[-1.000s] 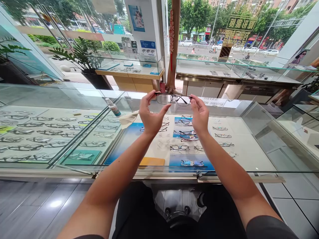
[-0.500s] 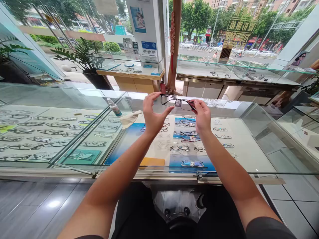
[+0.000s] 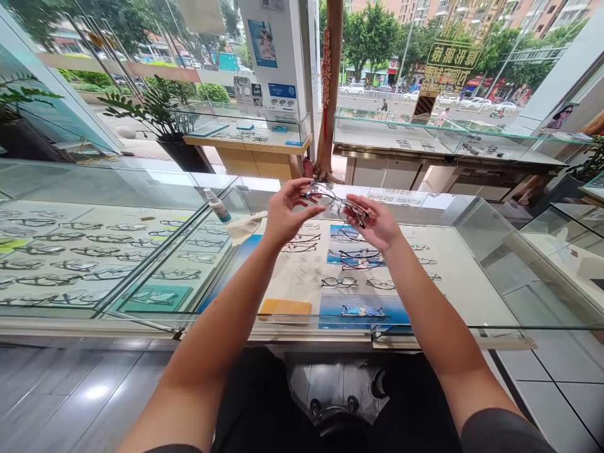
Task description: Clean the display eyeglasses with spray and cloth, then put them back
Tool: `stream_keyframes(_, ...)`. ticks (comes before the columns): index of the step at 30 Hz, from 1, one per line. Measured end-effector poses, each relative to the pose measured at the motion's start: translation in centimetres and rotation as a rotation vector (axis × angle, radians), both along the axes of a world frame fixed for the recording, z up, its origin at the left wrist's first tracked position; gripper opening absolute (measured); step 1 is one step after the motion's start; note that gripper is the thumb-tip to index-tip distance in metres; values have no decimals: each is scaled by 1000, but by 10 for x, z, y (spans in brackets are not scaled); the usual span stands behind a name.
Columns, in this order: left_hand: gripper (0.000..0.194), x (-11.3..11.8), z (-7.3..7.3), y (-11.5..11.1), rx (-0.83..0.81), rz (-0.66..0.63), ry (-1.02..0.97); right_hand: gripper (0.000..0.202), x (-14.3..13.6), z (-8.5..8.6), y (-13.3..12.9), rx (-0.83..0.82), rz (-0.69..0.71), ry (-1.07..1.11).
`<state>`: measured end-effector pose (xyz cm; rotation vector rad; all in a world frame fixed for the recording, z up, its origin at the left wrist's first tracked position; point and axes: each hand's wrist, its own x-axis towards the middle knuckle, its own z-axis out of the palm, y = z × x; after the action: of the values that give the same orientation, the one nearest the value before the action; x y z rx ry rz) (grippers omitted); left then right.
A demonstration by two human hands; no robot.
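A pair of eyeglasses [image 3: 336, 202] with a thin dark frame is held up above the glass display counter, tilted down toward the right. My left hand [image 3: 289, 212] grips its left end between thumb and fingers. On the other end, my right hand [image 3: 375, 220] holds the glasses near the right lens, fingers partly behind it. Left of my left hand, a white spray bottle [image 3: 217, 205] stands on the glass top, with a cream cloth [image 3: 245, 229] beside it.
Under the glass, several eyeglasses [image 3: 340, 282] lie in rows, with an orange case [image 3: 285, 307] near the front edge. A glass-topped cabinet [image 3: 255, 148] and a potted plant [image 3: 182, 151] stand beyond the counter by the windows.
The eyeglasses have turned from nearly level and facing me to tilted, right end lower. My right hand has moved slightly down and rolled, its fingers now more spread.
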<state>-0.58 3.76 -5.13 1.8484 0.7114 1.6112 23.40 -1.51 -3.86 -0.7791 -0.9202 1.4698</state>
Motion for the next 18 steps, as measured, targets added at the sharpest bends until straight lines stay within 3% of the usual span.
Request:
stream_keyframes(5, 79, -2, 5, -7, -7, -84, 121, 27, 0, -4, 1, -121, 203, -23)
stream_keyframes(12, 77, -8, 6, -6, -86, -247, 244, 32, 1, -3, -3, -128, 328, -90)
stream_keyframes(15, 80, -8, 4, -5, -127, -235, 266, 34, -1, -3, -3, -86, 289, -142)
stream_keyframes(18, 75, -5, 3, -6, -158, -59, 208, 33, -6, -6, -1, -11, 117, -227)
